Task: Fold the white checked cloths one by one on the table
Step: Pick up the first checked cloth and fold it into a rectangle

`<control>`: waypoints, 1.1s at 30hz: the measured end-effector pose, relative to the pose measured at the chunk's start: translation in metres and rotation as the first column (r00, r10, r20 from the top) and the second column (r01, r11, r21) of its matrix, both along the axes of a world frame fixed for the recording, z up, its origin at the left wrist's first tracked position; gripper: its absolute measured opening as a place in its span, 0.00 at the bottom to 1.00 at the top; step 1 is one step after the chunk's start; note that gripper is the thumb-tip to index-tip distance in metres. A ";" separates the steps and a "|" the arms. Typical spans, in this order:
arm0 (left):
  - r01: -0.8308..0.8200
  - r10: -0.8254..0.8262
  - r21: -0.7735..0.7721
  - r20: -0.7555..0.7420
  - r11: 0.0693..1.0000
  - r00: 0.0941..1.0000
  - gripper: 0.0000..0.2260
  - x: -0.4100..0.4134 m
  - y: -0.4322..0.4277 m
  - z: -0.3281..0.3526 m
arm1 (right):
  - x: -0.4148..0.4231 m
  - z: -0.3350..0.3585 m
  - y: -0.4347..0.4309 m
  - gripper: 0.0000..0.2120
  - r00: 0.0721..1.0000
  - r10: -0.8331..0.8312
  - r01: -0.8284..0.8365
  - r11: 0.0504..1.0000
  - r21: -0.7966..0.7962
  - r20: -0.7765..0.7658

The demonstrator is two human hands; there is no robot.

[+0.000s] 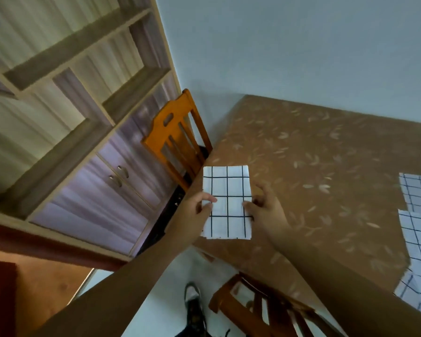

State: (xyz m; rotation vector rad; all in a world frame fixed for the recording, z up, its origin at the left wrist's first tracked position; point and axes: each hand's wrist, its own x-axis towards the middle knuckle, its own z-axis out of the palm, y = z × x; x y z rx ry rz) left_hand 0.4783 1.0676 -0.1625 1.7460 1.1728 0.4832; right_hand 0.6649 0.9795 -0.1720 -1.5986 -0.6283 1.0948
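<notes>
Both bare forearms reach forward, converging. Left hand (pixel 197 206) curls, thumb laid flat pointing toward the right hand (pixel 265 207), which spreads loosely, fingers fanned, thumb aimed back at it.

You have one white checked cloth (pixel 226 201), folded into a narrow upright rectangle with dark grid lines, lying flat at the near left corner of the surface, its left edge by the surface's rim. More white checked cloths (pixel 417 229) lie overlapping at the far right edge, partly cut off from view and well apart from the folded one.
</notes>
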 end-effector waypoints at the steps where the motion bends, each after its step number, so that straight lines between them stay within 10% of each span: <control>1: 0.046 -0.045 0.011 -0.035 0.999 0.998 0.05 0.006 0.010 -0.005 | 0.004 -0.002 0.003 0.20 1.000 -0.019 0.019 1.000 0.003 -0.004; 9: 0.289 -0.291 -0.044 -0.073 0.956 0.954 0.09 0.036 0.111 -0.047 | 0.012 -0.025 0.052 0.09 0.959 -0.184 0.218 0.965 -0.148 0.215; 17: 0.381 -0.390 -0.169 -0.022 0.909 0.921 0.09 0.051 0.198 -0.088 | -0.003 -0.051 0.141 0.13 0.934 -0.354 0.356 0.901 -0.245 0.055; 33: 0.272 -0.320 -0.250 -0.180 0.929 0.930 0.12 0.110 0.288 -0.179 | 0.070 -0.172 0.242 0.06 0.934 -0.051 0.217 0.866 -0.450 0.354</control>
